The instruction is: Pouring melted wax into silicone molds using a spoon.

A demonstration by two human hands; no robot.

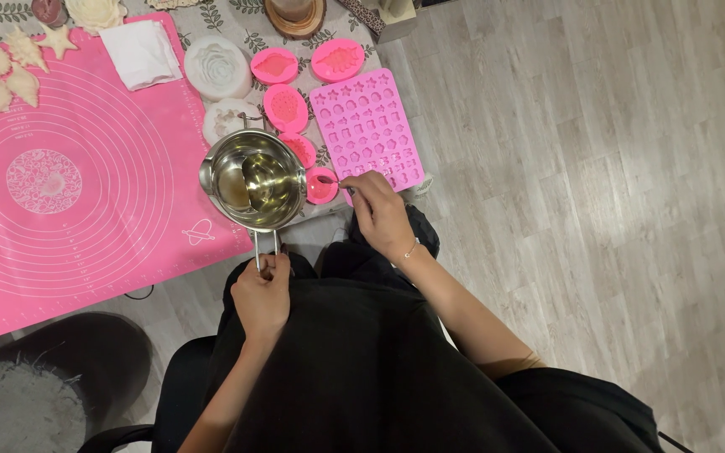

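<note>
My left hand (262,294) grips the handle of a small steel pot (253,179) holding clear yellowish liquid, kept level at the table's near edge. My right hand (379,210) pinches a thin spoon (331,179) whose tip rests over a small round pink mould (321,185) just right of the pot. A large pink tray mould (368,126) with many small shaped cavities lies beyond my right hand.
Several oval pink moulds (285,107) and a white rose mould (217,65) lie behind the pot. A big pink baking mat (69,176) covers the left, with pale shell and star casts (10,67) and a folded white cloth (140,52). Wooden floor lies to the right.
</note>
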